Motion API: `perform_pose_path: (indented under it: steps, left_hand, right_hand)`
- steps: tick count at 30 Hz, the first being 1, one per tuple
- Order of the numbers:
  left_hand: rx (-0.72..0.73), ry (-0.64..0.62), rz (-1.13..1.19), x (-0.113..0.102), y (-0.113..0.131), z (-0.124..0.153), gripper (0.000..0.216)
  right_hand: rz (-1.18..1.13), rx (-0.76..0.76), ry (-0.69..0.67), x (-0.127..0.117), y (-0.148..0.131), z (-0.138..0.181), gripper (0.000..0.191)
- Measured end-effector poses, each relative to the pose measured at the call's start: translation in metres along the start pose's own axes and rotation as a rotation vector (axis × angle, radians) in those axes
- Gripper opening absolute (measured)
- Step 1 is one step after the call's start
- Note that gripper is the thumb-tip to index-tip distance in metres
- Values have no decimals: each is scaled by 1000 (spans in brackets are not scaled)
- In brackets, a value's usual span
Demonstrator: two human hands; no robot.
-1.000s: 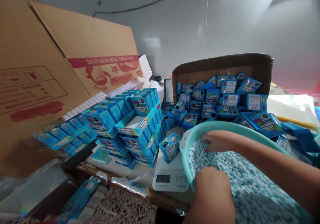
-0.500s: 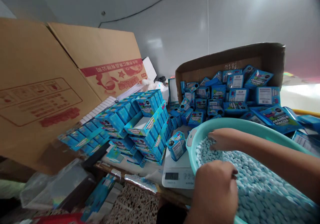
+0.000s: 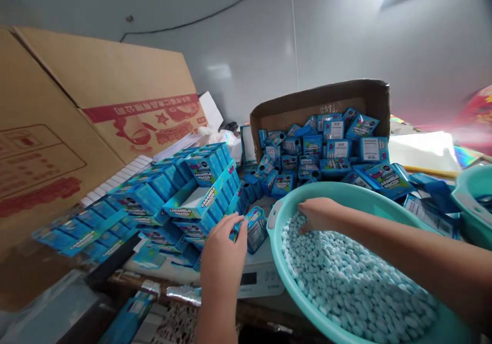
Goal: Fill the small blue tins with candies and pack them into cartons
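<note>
A teal basin (image 3: 348, 190) at the lower right is full of small pale-blue tablets (image 3: 346, 277). My right hand (image 3: 318, 214) rests at the basin's far side, its fingers curled down into the tablets. A small blue box (image 3: 257, 229) stands on a white digital scale (image 3: 263, 281) just left of the basin. My left hand (image 3: 224, 254) is beside this box. Its fingertips are bunched together at the box's upper left edge, and whatever they hold is hidden.
Display trays of blue boxes (image 3: 200, 195) are stacked left of the scale. An open cardboard box (image 3: 319, 100) heaped with loose blue boxes stands behind the basin. A large brown carton (image 3: 96, 93) leans at the left. A second teal basin (image 3: 474, 200) shows at the right edge.
My left hand has left the basin and moved left to the small box on the scale. My right hand has stayed among the tablets. The view has shifted.
</note>
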State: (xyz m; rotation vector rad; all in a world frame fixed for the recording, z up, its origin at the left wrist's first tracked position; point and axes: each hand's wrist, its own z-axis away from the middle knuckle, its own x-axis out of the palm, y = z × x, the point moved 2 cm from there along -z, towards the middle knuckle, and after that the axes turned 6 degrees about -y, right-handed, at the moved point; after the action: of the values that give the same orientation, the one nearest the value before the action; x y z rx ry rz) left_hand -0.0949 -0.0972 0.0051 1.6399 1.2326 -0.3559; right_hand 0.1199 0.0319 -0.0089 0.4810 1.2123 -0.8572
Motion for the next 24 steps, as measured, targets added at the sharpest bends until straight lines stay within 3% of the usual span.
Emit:
perform_pose_path:
  steps: [2,3,5,7,10,18,24]
  left_hand:
    - [139,108,-11,0,25,13,26]
    - [207,88,13,3,41,22,25]
    - [363,-193,100,17,74,45,25]
    - [507,-590,160,38,103,69,25]
    - [502,-857,25,61,122,88,26]
    - [461,-1147,-24,57,120,75,36]
    - [281,-1097,31,58,120,78,37]
  right_hand:
    - [1,-7,-5,3,1,-2,45]
    - [4,-11,-4,4,2,-3,45]
    - [12,-23,0,5,3,-5,46]
    - [23,-31,-3,6,3,-5,47]
    - [41,-33,-31,5,2,-3,49]
    - [72,-17,-102,3,4,0,51]
    - [85,-35,-105,4,5,-1,50]
